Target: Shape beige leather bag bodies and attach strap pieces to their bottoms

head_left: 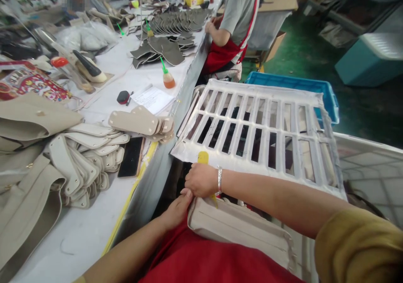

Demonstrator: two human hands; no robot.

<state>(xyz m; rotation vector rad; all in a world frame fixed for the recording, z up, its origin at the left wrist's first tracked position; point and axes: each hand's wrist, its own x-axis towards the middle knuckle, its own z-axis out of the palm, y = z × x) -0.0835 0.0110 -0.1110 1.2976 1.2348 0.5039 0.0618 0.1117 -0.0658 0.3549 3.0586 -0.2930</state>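
On my lap, over a red apron [217, 262], lies a beige sewn bag piece [239, 226] with seamed edges. My left hand [176, 210] is closed at its near left corner, thumb on top, pinching the edge. Just above, my right hand [203, 180], with a silver bracelet at the wrist, is curled into a fist touching the left thumb. A flat yellow strip [203, 157] sticks out above the fist, and a bit of yellow shows below it; the fist looks wrapped around this strip. Its kind cannot be made out, and the right fingertips are hidden.
A white slatted rack [239, 155] stands ahead, a blue crate [292, 83] behind it. On the table at left lie stacked beige straps [135, 121], white riveted pieces [75, 161], a phone [130, 157] and a glue bottle [169, 79]. A co-worker [234, 27] sits beyond.
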